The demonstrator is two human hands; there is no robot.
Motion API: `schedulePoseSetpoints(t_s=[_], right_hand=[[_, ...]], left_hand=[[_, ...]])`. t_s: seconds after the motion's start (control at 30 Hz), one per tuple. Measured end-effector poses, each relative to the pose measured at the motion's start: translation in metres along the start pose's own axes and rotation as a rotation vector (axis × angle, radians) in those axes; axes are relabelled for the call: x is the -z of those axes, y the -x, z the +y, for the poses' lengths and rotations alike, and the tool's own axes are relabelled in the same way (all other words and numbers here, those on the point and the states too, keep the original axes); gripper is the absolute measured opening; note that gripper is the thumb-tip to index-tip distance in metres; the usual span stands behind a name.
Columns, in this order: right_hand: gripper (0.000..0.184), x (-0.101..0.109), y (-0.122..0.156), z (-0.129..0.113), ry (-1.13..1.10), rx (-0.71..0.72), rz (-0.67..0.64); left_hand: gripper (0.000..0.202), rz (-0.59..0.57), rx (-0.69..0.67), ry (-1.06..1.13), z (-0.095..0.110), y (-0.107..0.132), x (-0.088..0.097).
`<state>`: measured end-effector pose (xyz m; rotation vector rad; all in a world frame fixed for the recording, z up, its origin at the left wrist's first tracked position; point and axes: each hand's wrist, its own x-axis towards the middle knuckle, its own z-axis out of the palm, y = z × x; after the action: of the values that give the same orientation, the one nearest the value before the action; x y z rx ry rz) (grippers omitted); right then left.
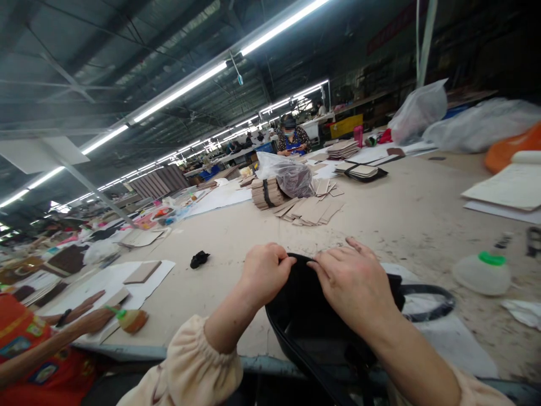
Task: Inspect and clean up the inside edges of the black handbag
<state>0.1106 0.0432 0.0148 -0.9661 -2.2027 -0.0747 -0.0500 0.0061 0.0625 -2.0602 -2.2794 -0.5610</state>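
Note:
A black bag (313, 321) stands at the table's front edge, its open mouth facing me and a looped handle (435, 304) lying out to the right. My left hand (266, 273) pinches the bag's top rim between thumb and fingers. Just to its right, my right hand (353, 276) grips the same rim, thumb on the near side, with the index finger partly raised. Both hands are closed on the edge a short gap apart. The inside of the bag is dark, and its lower part drops below the table edge.
Bundled brown strips (267, 194) and loose strips (310, 211) lie ahead. A green-capped bottle (482, 273) stands right; a black scrap (199, 259) lies left. At far left, a co-worker's hands (95, 316) work beside a glue bottle (133, 321). Another person (292, 138) sits across the table.

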Motion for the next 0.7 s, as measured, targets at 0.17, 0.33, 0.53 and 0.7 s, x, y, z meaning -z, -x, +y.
schedulePoseSetpoints(t_s=[0.17,0.33,0.53,0.7], right_hand=[[0.018,0.003,-0.001,-0.001,-0.013,0.015,-0.021],[0.018,0.01,-0.001,-0.009,-0.036,0.008,-0.073],[0.017,0.017,0.001,-0.01,-0.033,-0.027,-0.106],[0.016,0.026,0.006,-0.011,-0.026,-0.032,-0.072]], left_hand=[[0.023,0.01,-0.02,0.015,0.001,0.004,0.0],[0.022,0.012,-0.094,0.022,0.008,0.011,0.001],[0.017,0.04,-0.174,0.128,0.011,0.017,0.003],[0.004,0.079,-0.224,0.178,0.013,0.031,0.013]])
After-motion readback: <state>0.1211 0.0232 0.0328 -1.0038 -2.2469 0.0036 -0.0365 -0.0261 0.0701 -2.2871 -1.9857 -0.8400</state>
